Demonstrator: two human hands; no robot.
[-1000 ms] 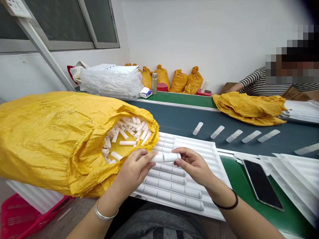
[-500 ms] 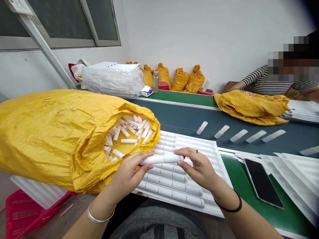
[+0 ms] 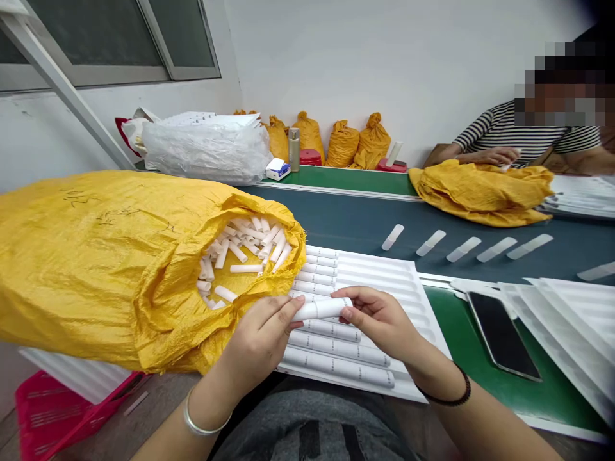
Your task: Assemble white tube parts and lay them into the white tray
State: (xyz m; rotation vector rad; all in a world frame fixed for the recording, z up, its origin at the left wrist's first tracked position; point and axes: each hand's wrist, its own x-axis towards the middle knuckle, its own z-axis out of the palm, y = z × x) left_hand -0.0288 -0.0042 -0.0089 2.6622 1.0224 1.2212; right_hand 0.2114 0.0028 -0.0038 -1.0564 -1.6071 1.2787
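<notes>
Both hands grip one white tube [image 3: 323, 309] held level above a white ridged tray [image 3: 384, 282]. My left hand [image 3: 263, 330] is closed round its left end, hiding that part. The thumb and fingers of my right hand [image 3: 379, 320] pinch the right end, where small print shows. Below them, several printed white tubes [image 3: 336, 368] lie side by side in the tray's grooves. To the left, a large yellow woven sack [image 3: 96, 256] lies on its side, its mouth open towards my hands. Many loose white tubes [image 3: 245, 240] are inside it.
Several translucent tubes [image 3: 464, 248] lie on the dark conveyor belt [image 3: 331, 218]. A phone [image 3: 502, 336] and stacked white trays [image 3: 567, 339] are at right. Across the belt, a person in a striped top [image 3: 542, 144] sits behind a yellow sack [image 3: 480, 189]. A red basket [image 3: 62, 410] stands lower left.
My left hand has rolled over the tube's left end and now covers more of it. The co-worker's hand has risen above the yellow sack. The whole view has shifted slightly.
</notes>
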